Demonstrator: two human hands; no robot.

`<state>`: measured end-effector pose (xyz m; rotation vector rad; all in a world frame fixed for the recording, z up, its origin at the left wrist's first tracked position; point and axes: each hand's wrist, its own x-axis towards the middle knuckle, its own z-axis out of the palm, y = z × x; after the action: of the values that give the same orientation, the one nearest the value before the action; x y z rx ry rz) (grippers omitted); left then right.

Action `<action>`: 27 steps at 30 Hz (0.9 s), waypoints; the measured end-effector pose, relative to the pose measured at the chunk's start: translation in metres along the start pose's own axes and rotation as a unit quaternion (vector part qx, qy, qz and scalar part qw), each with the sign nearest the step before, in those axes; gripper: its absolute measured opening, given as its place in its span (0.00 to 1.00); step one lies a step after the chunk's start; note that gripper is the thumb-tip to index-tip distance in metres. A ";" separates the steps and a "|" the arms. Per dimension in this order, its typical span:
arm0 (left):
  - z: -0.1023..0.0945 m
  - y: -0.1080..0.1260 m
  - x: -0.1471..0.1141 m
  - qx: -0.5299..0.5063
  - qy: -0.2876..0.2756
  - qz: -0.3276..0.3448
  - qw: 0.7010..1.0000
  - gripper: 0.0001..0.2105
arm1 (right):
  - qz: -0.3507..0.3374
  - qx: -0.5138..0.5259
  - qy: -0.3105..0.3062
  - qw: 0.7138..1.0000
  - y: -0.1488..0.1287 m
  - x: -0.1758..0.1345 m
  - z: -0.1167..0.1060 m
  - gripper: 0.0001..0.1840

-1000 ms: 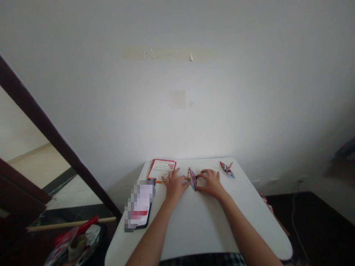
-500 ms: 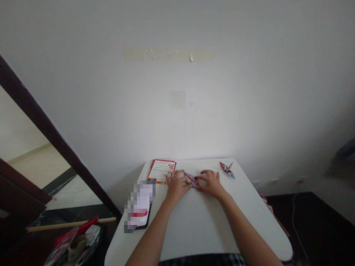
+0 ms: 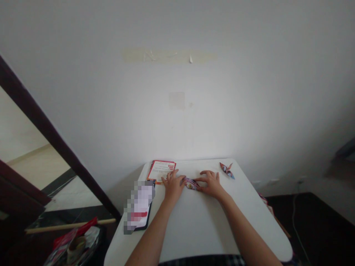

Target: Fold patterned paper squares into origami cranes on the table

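Note:
A small folded piece of patterned paper (image 3: 192, 184), pinkish purple, lies between my two hands near the far side of the white table (image 3: 196, 229). My left hand (image 3: 173, 186) pinches its left end between thumb and forefinger, with the other fingers raised beside the stack of printed sheets. On the right end, my right hand (image 3: 212, 184) closes its thumb and forefinger, its other fingers lifted. Right of that hand rests a folded paper crane (image 3: 227, 170), red and blue, apart from both hands.
Red-bordered printed sheets (image 3: 159, 170) lie at the table's far left. A phone (image 3: 142, 207), partly blurred out, lies along the left edge. The wall (image 3: 183, 133) rises right behind the table. A bag of odds and ends (image 3: 77, 244) stands on the floor at left.
My left hand has shifted slightly left, to the paper's left end. The folded paper now lies more level and shows more of its patterned face. My right hand has barely moved.

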<state>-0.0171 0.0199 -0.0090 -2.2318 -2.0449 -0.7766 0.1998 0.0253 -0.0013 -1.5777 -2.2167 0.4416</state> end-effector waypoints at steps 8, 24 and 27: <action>0.001 -0.002 0.004 -0.048 0.012 -0.019 0.999 0.07 | 0.015 0.019 0.024 0.999 0.006 0.004 0.006 0.21; -0.003 0.001 0.005 -0.072 0.049 -0.023 0.996 0.17 | 0.024 0.058 0.172 0.983 0.019 0.013 0.011 0.05; -0.003 0.002 0.004 -0.063 0.044 -0.026 0.997 0.18 | 0.036 0.052 0.199 0.978 0.019 0.011 0.008 0.05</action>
<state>-0.0158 0.0221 -0.0046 -2.1687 -2.0770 -1.0155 0.2085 0.0418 -0.0157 -1.5395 -1.8115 0.2317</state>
